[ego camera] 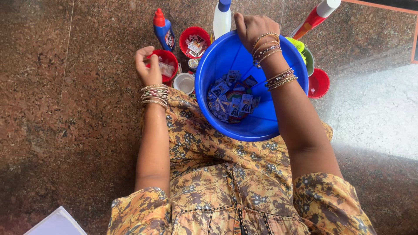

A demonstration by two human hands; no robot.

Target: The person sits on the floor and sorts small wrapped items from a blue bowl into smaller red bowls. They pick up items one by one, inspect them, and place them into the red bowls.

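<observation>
The blue bucket (pixel 257 122) of small sachets (pixel 230 100) sat on my lap, tipped slightly; my right hand (pixel 252 26) was curled over its far rim. My left hand (pixel 147 65) hovered half-open, holding nothing, at a small red cup (pixel 167 58) on the floor. I judged a careless tug could tip the bucket and knock over the bottles (pixel 164 31) beside it.

One blue bucket (pixel 257 124) on the stone floor, holding a heap of small sachets (pixel 230 98), too many to count. Three red cups: one (pixel 167 65) at left, one (pixel 194 41) behind it, one (pixel 318 82) at right. One small white cup (pixel 184 82). Three bottles: blue w/ red cap (pixel 163 31), white w/ blue cap (pixel 222 17), red w/ white cap (pixel 314 16). Two hands (pixel 147 65), (pixel 252 27).
</observation>
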